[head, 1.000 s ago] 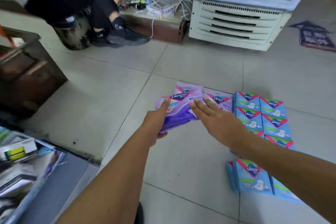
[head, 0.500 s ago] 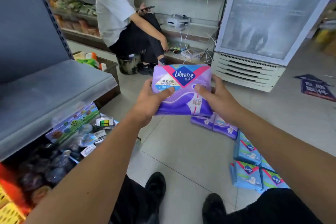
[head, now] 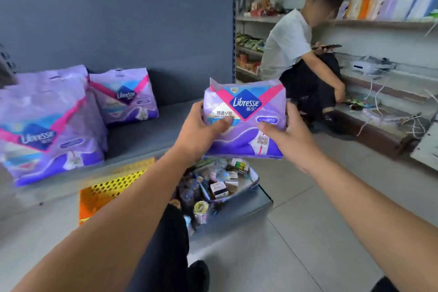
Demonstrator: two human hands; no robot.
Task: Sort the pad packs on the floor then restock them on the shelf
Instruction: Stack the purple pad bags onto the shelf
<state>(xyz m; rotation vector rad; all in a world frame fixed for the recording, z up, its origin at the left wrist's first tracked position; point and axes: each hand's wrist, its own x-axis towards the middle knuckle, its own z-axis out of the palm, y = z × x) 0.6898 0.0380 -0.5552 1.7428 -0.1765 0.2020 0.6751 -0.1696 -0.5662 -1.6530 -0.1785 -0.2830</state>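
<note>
A purple Libresse pad pack (head: 244, 116) is held upright in mid-air between both hands. My left hand (head: 199, 130) grips its left side, my right hand (head: 286, 135) its right side and bottom. The pack hangs just off the right end of the grey shelf (head: 142, 135). Two larger purple pad packs stand on that shelf: one at the near left (head: 49, 125), one further back (head: 124, 95) against the dark back panel. The packs on the floor are out of view.
Below the shelf edge sit a yellow perforated basket (head: 111, 187) and a tray of small goods (head: 227, 185). A person in a white shirt (head: 298, 59) crouches at the far wall shelves on the right. Grey tile floor (head: 308, 232) lies to the right.
I lifted the purple pack off the floor with both hands and turned left toward the shelf. The floor stacks and the cooler have left the view; the shelf with two packs has come in.
</note>
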